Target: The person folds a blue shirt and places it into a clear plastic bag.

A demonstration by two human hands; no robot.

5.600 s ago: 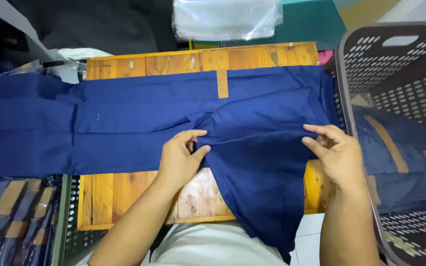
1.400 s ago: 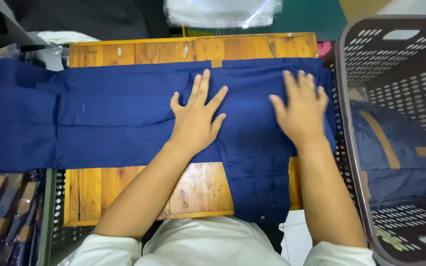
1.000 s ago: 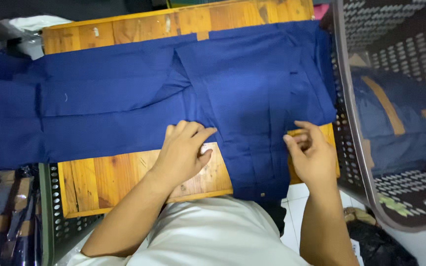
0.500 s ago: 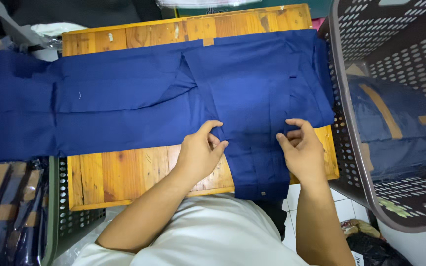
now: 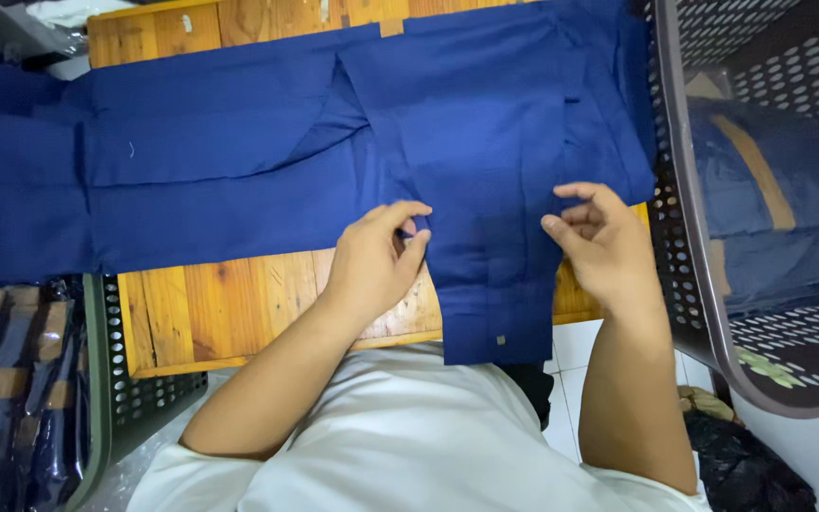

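Pinching navy garment on wooden table | left hand grips its left fold edge | right hand grips right edge | grey basket right of table

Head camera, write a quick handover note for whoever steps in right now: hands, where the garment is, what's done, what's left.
Left hand: fingers pinch the left edge of the navy garment's narrow hanging part.
Right hand: fingers curled at that part's right edge; whether it grips cannot be told.
Garment: spread flat across the wooden board, long part running off to the left, narrow part draped over the near edge.
Nearby: dark plastic basket on the right with more navy cloth inside; bagged folded pieces lower left.
Done: cloth laid out flat.
Left: the hanging part is not yet folded up.
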